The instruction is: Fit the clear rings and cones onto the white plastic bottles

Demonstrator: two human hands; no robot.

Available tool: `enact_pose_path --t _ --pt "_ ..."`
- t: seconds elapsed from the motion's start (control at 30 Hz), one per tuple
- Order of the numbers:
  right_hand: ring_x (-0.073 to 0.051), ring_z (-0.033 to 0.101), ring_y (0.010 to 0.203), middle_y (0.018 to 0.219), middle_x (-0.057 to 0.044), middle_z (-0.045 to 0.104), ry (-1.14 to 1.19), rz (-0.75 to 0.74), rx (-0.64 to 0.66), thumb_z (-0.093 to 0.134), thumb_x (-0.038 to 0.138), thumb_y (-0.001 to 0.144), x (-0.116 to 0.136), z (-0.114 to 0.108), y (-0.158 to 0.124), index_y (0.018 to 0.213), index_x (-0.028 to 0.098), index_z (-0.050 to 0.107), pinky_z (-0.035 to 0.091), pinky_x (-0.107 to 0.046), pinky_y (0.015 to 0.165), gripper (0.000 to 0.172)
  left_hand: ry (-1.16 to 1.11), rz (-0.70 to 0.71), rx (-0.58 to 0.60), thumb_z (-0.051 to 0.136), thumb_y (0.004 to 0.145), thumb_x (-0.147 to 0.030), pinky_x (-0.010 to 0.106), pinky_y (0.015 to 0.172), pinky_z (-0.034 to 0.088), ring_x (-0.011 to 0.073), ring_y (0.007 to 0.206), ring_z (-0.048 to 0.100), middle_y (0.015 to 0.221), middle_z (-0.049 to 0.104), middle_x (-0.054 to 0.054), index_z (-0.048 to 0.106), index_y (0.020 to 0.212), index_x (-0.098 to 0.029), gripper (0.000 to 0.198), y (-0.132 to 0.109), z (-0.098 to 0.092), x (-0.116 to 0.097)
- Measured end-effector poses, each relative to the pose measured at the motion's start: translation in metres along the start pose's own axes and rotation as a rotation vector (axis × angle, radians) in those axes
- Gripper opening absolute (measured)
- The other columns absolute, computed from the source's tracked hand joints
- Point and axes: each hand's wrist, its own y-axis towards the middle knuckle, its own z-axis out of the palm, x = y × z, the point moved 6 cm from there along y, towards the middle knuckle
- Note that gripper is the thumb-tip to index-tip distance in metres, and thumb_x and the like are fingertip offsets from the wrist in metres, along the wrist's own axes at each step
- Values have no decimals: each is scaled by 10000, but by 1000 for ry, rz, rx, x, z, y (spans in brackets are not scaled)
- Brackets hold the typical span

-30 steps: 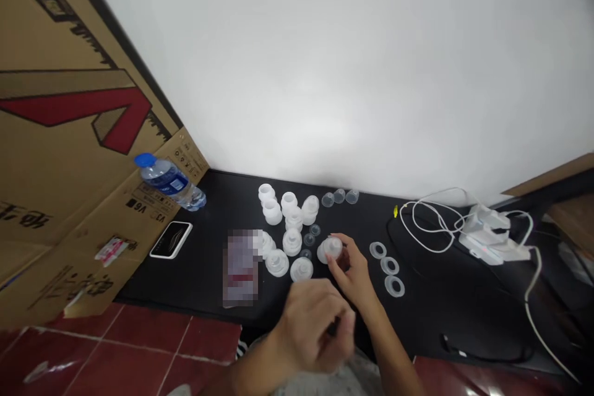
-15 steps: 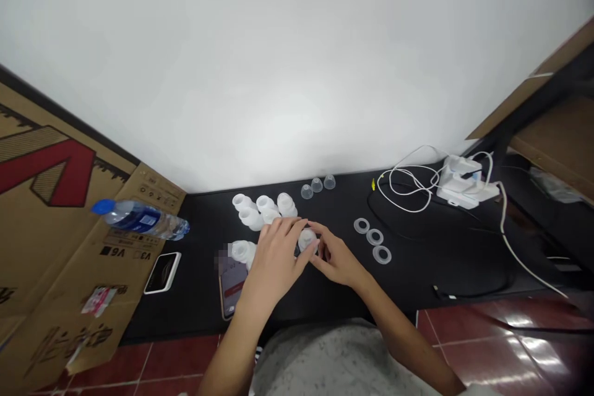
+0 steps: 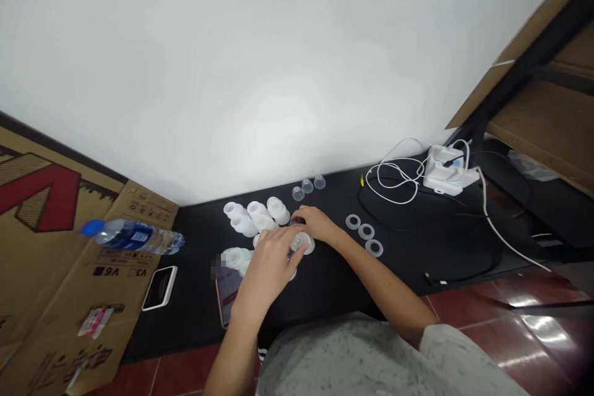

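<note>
A frosted, translucent plastic flanged cap [image 3: 301, 243] stands between both hands, just above the black tabletop's [image 3: 325, 284] middle; the left hand [image 3: 273, 253] curls over it from the near side, its fingertips [image 3: 297, 249] touching the cap, though whether they grip it I cannot tell; the right hand [image 3: 315, 223] lies just behind, fingers bent, its grip also unclear; clear rings [image 3: 366, 232] sit to the right; the cardboard sheet [image 3: 55, 272] reads "V6" and "V3" upside down; the water bottle's [image 3: 132, 236] blue label is unreadable.
</note>
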Motion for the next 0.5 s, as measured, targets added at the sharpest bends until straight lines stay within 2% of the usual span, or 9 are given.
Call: enact_pose_path --t 0.1,0.17,0.27,0.33,0.4,0.47,0.5 --pt "-158 678 806 890 -1 712 18 -18 -22 779 82 943 -4 0 -2 887 212 817 480 -265 749 146 -47 -10 -78 693 1071 -310 481 1005 578 308 1166 774 1276 827 64 746 1302 -263 242 -6 -15 3" --pt "-156 671 800 897 -4 707 29 -25 -48 763 92 958 -9 -4 -7 902 210 810 491 -267 759 139 -105 -52 -178 722 1059 -354 464 1022 589 298 1184 775 1292 827 64 741 1324 -276 277 -14 -32 7" --pt "-157 644 767 898 -11 694 37 -24 -97 734 125 975 -17 -16 -18 927 206 793 498 -280 755 111 -178 -187 -435 792 1008 -389 445 1018 611 293 1190 780 1288 829 63 702 1373 -283 390 -35 -70 15" --pt "-160 624 742 894 -15 681 40 -14 -135 712 150 982 -23 -23 -27 937 201 777 502 -293 748 94 -177 -264 -686 865 940 -407 469 995 631 311 1158 789 1254 833 66 699 1347 -267 461 -56 -103 19" --pt "-164 606 713 885 -18 676 50 -8 -184 703 192 985 -27 -30 -36 942 206 766 506 -301 728 78 -123 -341 -887 894 913 -413 516 1014 633 320 1128 781 1242 828 64 743 1271 -279 411 -77 -130 24" --pt "-168 591 685 866 -19 679 59 -8 -248 697 245 990 -31 -37 -45 941 214 763 508 -308 701 87 -17 -436 -974 879 929 -436 519 1010 632 308 1067 770 1199 829 60 792 1228 -281 348 -92 -146 34" --pt "-169 583 670 854 -19 680 59 -8 -278 695 269 991 -31 -40 -49 937 218 762 507 -310 687 100 38 -478 -973 865 939 -457 505 990 636 298 1024 766 1173 830 62 803 1245 -268 365 -97 -151 41"
